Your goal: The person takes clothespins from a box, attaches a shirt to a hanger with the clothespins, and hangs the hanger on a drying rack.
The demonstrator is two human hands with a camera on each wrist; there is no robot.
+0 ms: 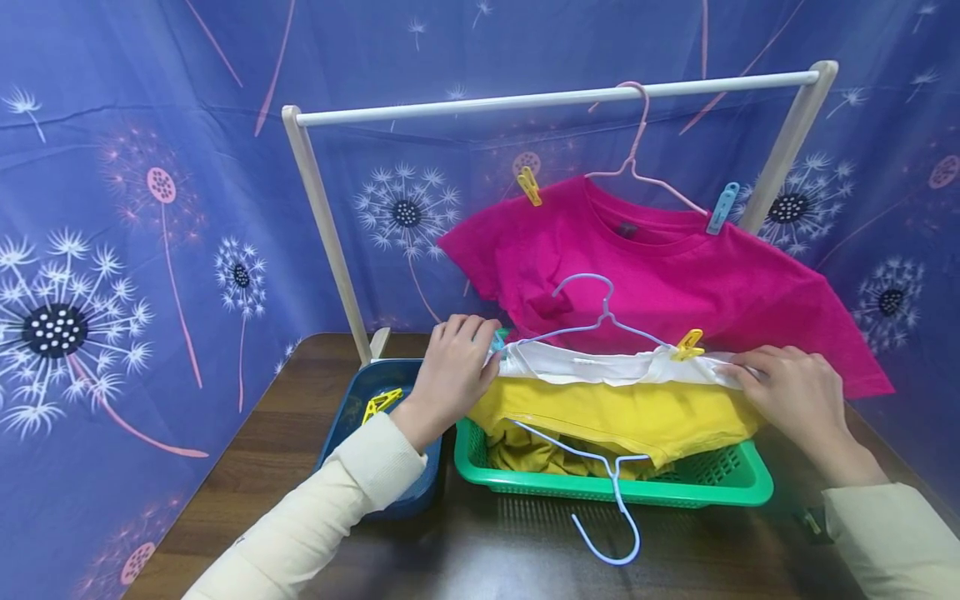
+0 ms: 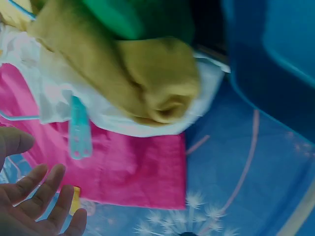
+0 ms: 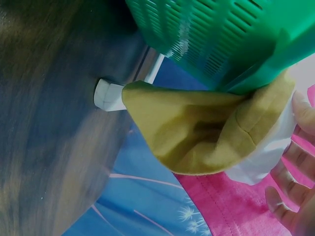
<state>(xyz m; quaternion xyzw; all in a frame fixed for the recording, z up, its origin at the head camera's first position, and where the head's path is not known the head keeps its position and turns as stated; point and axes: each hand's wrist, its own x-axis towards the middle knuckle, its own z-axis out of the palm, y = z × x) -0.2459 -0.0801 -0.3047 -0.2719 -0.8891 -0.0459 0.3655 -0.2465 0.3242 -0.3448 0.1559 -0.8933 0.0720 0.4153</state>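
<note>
A white shirt [image 1: 585, 367] lies over a yellow garment [image 1: 622, 412] on the green basket [image 1: 738, 483]. Its blue hanger [image 1: 604, 312] points up at the neck, and a yellow clothespin [image 1: 687, 345] clips the right shoulder. My left hand [image 1: 453, 367] is at the left shoulder beside a teal clothespin [image 2: 79, 130]; in the left wrist view its fingers are loosely spread, apart from the pin. My right hand [image 1: 798, 400] is at the shirt's right end. In the right wrist view its thumb and fingers stand apart, the fingertips right at the white edge.
Behind, a pink shirt [image 1: 675, 267] hangs from a white rod [image 1: 465, 105] on a pink hanger, clipped with yellow and blue clothespins. A blue bin [image 1: 345, 417] with yellow pins stands left of the basket. Another blue hanger [image 1: 618, 492] sticks out over the basket's front rim.
</note>
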